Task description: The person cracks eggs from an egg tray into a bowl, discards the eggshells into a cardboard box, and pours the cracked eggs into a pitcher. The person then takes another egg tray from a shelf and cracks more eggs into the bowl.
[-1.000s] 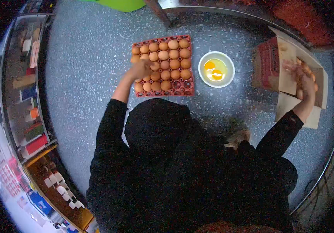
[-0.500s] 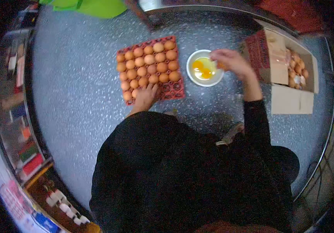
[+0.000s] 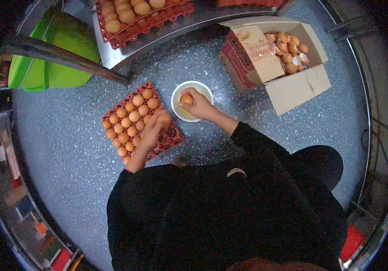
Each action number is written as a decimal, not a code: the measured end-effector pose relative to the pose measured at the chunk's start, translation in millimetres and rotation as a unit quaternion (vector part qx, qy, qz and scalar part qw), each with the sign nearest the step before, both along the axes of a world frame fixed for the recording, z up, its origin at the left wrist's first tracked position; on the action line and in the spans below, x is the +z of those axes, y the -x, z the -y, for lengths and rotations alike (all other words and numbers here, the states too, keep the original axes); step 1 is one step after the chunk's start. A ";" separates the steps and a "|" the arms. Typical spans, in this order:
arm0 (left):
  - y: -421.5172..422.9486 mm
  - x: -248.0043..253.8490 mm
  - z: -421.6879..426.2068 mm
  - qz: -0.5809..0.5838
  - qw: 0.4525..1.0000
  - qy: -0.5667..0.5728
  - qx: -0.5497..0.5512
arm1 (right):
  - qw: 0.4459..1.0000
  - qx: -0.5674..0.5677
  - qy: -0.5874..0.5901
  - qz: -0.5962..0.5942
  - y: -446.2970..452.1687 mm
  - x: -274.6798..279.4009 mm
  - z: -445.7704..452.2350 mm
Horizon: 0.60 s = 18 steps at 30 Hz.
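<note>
A brown egg (image 3: 186,99) is pinched in the fingers of my right hand (image 3: 199,107), over a white bowl (image 3: 173,103). Some yellow egg liquid shows inside the bowl, though the hand hides much of it. To the left, my left hand (image 3: 151,131) is closed around another brown egg (image 3: 163,118), slightly blurred, above the right side of a red egg tray (image 3: 169,139). Rows of brown eggs (image 3: 134,116) fill much of that tray, and bare cups show along its right side.
An open cardboard box (image 3: 288,92) at upper right holds eggshells (image 3: 292,47). More stacked egg trays (image 3: 142,28) stand on a metal surface at the top. A green container (image 3: 63,67) and a dark bar (image 3: 67,55) are at upper left. Shelving lines the left edge.
The camera view has swung to the right and up. My left hand has lifted off the tray with an egg. My right hand has moved from the bowl's right rim to over its middle.
</note>
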<state>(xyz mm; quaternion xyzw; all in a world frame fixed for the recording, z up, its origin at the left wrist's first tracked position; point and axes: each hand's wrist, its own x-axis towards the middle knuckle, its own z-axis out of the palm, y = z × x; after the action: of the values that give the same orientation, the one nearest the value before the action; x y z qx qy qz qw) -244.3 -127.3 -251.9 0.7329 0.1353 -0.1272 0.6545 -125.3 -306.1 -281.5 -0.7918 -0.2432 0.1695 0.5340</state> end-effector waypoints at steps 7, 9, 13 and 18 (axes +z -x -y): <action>-66.2 -30.0 60.2 -0.121 0.915 0.364 0.124 | 0.988 -0.015 -0.025 0.151 8.1 32.1 4.5; -71.8 -41.9 63.4 -0.169 0.892 0.391 0.150 | 0.985 -0.031 -0.019 0.171 0.5 25.9 12.6; -76.4 -70.0 60.6 -0.109 0.875 0.445 0.156 | 0.965 -0.112 -0.028 0.234 -6.1 25.3 20.3; -79.4 -50.9 75.2 -0.116 0.869 0.458 0.148 | 0.984 0.013 0.029 0.178 -6.6 1.2 24.5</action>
<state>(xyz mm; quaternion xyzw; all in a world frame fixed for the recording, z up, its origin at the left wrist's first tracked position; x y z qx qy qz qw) -164.9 -202.5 -302.8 0.3018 0.2436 -0.1610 0.9076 -118.7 -330.5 -280.3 -0.8212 -0.3399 0.0399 0.4566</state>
